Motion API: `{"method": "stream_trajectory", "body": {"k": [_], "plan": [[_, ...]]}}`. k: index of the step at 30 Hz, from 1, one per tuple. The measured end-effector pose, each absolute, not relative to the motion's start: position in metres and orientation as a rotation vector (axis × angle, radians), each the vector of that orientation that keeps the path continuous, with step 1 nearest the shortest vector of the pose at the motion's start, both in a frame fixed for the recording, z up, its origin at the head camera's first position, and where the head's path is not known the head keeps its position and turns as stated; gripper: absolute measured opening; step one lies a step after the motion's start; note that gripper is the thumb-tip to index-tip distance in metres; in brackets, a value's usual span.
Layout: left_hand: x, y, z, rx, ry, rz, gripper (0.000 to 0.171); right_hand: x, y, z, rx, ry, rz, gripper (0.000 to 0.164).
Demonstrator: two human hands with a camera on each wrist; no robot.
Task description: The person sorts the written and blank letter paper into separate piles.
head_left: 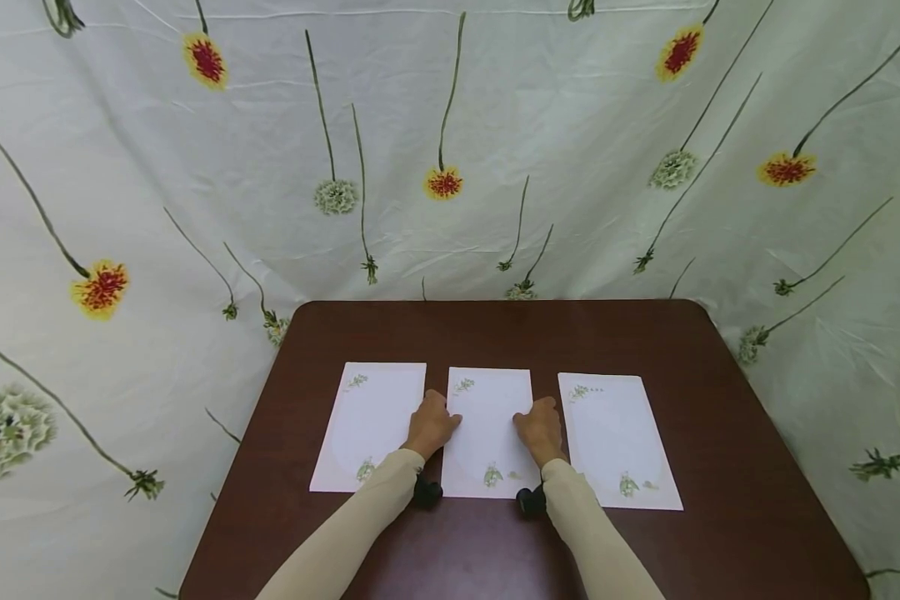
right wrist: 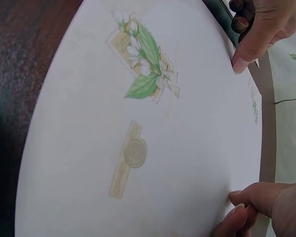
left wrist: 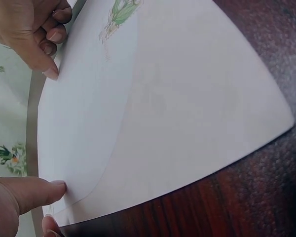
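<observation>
A white sheet of paper (head_left: 487,433) with printed green leaves and pale flowers lies in the middle of the table, between my two hands. My left hand (head_left: 429,425) pinches its left edge, thumb laid over the top face. On the opposite edge, my right hand (head_left: 540,429) pinches the paper in the same way. In the left wrist view the left thumb (left wrist: 54,191) presses near the margin, with a fingertip at the edge below. The right wrist view shows the right thumb (right wrist: 241,197) on the sheet, beside a printed sprig and seal.
A similar printed sheet (head_left: 378,412) lies left of the middle one, and another sheet (head_left: 618,442) lies to the right. All rest on a dark brown table (head_left: 495,333) with rounded far corners. Behind it hangs a pale flower-patterned cloth (head_left: 570,108).
</observation>
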State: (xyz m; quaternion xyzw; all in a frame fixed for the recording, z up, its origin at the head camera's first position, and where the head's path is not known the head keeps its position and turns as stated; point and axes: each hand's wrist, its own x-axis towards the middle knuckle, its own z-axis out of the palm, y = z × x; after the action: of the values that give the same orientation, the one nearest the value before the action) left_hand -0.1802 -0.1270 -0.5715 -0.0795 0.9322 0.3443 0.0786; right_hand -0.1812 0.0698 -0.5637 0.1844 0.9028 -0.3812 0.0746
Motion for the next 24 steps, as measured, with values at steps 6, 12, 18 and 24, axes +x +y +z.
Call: {"method": "stream_trajectory", "body": {"k": [6,12,18,24], "plan": [[-0.1801,-0.1266,-0.5738,-0.251,2.772,1.070,0.036,-0.1821,0.0698,-0.5643,0.557,2.709,-1.158,0.045],[-0.1802,-0.1257,-0.5771,-0.237,2.753,1.153,0.035,-0.1824,0.0704,-0.5680,0.546,2.700,-1.184,0.045],[-0.1787,-0.1250,-0.5776,-0.189,2.779,1.197,0.032,-0.1818,0.0720,-0.5701,0.530,2.701,-1.208,0.044],[-0.1778,-0.1231,-0.5789,-0.202,2.791,1.222,0.035,-0.1816,0.0723,-0.5702,0.528,2.698,-1.206,0.045]]}}
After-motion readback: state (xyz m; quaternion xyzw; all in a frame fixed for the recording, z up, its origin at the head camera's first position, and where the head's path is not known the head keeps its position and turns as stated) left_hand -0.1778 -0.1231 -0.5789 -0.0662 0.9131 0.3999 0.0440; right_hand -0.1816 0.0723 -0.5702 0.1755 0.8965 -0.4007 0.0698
